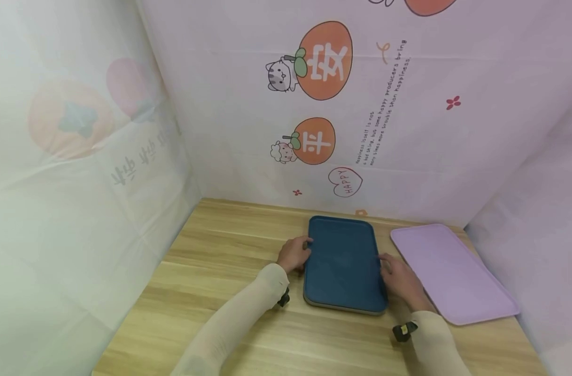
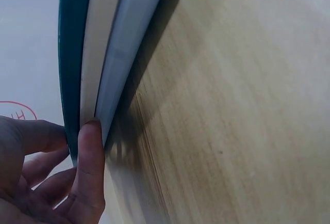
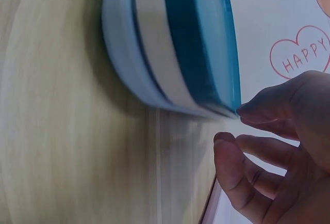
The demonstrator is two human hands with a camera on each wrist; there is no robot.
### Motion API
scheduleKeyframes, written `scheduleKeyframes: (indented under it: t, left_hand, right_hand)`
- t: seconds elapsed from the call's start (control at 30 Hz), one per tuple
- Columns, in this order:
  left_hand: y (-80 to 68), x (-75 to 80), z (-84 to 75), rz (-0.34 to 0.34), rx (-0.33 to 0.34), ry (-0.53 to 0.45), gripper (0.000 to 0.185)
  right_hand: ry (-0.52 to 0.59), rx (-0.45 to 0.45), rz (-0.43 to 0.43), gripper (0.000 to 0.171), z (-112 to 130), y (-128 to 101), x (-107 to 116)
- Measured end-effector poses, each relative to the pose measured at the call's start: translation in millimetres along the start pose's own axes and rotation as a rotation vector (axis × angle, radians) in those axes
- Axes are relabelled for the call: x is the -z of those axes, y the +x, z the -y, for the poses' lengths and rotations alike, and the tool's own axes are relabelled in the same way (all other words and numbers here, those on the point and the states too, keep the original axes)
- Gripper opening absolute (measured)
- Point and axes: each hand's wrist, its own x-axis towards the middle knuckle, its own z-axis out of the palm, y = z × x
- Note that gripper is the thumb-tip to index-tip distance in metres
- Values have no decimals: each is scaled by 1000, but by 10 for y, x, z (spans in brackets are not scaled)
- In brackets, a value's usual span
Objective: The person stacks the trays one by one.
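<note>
A dark blue rectangular tray (image 1: 343, 261) lies on top of a stack, lengthwise away from me. Beneath it, the left wrist view shows a beige tray (image 2: 100, 33) and a pale blue-grey tray (image 2: 129, 33) at the bottom. My left hand (image 1: 294, 254) pinches the left side of the stack, with the thumb at the blue rim and a finger (image 2: 91, 157) against the edges below. On the right side, my right hand (image 1: 402, 281) touches the blue rim with one fingertip. Its other fingers (image 3: 229, 164) are loosely bent, apart from the trays.
A pink-purple tray (image 1: 455, 274) lies slantwise to the right of the stack, close to my right hand. The wood-grain table (image 1: 229, 250) is bounded by white cloth walls, with a printed back wall (image 1: 248, 136) just behind the stack.
</note>
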Motion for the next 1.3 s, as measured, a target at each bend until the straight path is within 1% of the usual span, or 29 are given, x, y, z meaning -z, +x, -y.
scheduleKeyframes:
  t: [0.2, 0.37, 0.47, 0.53, 0.7, 0.77, 0.83, 0.93, 1.03, 1.2, 1.3]
  left_hand:
    - [-22, 12, 0, -20, -13, -9, 35]
    - [-24, 9, 1, -13, -4, -28, 35]
    - [-23, 14, -7, -25, -6, -24, 35]
    - [-23, 23, -18, -44, -10, -3, 34]
    - [-10, 56, -87, -123, -18, 90, 30]
    - [-4, 70, -123, -140, -9, 112, 30]
    - [-7, 80, -157, -143, 1, 116, 30]
    - [-26, 80, -201, -141, 5, 113, 28]
    - [-62, 68, -240, -134, -9, 95, 26]
    - [-125, 38, -323, -82, -31, 22, 25]
    - [-147, 12, -386, -55, -36, 0, 26]
  right_hand:
    - [3, -49, 18, 44, -78, -43, 63]
    - [2, -57, 5, 44, -247, -99, 134]
    - [-5, -64, 2, 44, -363, -123, 194]
    - [-13, -69, -2, 44, -430, -134, 236]
    - [-36, -89, -20, 42, -571, -169, 320]
    - [-36, -94, -33, 41, -614, -190, 344]
    - [-34, -97, -50, 41, -652, -212, 367]
    - [-32, -96, -70, 41, -704, -238, 406]
    - [-41, -108, -71, 41, -765, -248, 450]
    - [-58, -147, -66, 42, -881, -247, 528]
    - [-60, -166, -71, 42, -968, -254, 557]
